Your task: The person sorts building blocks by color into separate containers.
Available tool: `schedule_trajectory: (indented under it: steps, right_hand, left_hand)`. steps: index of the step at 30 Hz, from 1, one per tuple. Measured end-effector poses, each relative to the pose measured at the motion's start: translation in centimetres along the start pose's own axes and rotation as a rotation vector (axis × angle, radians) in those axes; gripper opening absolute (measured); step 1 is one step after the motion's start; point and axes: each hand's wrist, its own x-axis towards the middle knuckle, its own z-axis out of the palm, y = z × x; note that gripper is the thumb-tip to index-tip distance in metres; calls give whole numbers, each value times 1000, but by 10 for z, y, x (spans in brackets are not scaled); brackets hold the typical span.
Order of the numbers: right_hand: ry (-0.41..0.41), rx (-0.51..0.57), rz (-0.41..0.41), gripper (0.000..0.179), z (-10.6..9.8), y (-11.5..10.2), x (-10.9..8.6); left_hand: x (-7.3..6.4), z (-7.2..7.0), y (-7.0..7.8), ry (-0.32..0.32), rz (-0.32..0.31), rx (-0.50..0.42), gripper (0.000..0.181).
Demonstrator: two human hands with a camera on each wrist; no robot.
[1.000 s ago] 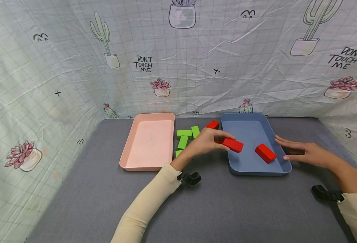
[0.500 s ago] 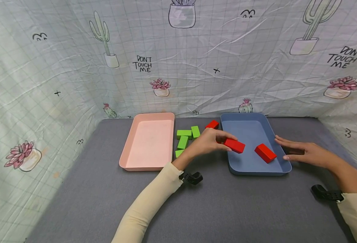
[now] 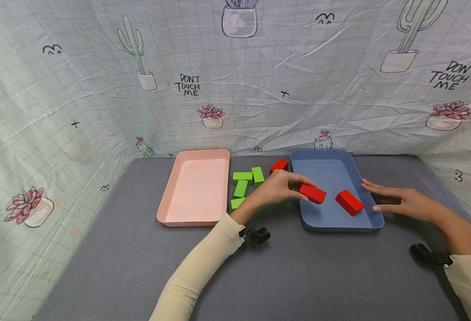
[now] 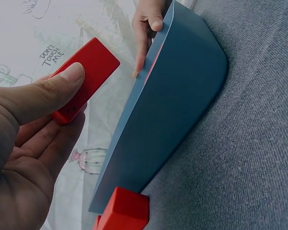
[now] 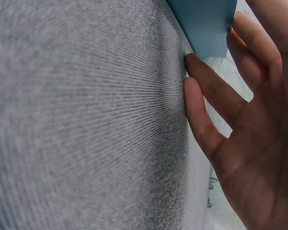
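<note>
The left hand (image 3: 279,189) pinches a red block (image 3: 313,193) between the thumb on one broad face and fingers on the opposite side; the gap between the digits is narrow, taken up by the block. The block is held tilted in the air, and in the head view it shows over the left part of the blue tray (image 3: 319,167), clear of the tray floor. The right hand (image 3: 409,203) is at the tray's right wall, its fingers extended and set apart, thumb well separated from the rest; fingertips rest against the wall near the rim, and the hand is not curled round it. A second red block (image 3: 349,202) lies on the tray floor, towards the near right portion, set at an angle. A third red block (image 3: 279,165) sits outside the tray, just beside the far end of its left wall. The left wrist view records red pieces along that outer wall, one cut off by the frame edge; their full number cannot be established, as the left hand screens this area from the head camera. Four green blocks (image 3: 241,189) lie loosely grouped further left, the nearest partly covered by the left arm. Beside them stands a pink tray (image 3: 197,187), its bare floor visible. Both trays rest on a grey cloth surface (image 3: 259,276) before a cactus-printed sheet (image 3: 259,67). A black strap (image 3: 255,235) is visible at the left wrist.
</note>
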Motion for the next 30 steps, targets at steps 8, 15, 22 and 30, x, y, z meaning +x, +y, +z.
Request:
schedule_trajectory:
  steps: [8, 15, 22, 30]
  right_hand:
    - [-4, 9, -4, 70, 2, 1, 1]
    - [0, -12, -7, 71, 1, 3, 0]
    - [2, -29, 1, 70, -1, 4, 0]
    - [-5, -25, 18, 71, -1, 2, -1]
  left_hand:
    - [8, 4, -2, -21, 6, 31, 39]
    - [16, 7, -5, -35, -13, 37, 38]
    - [21, 8, -4, -15, -32, 18, 36]
    - [23, 8, -4, 0, -30, 30, 36]
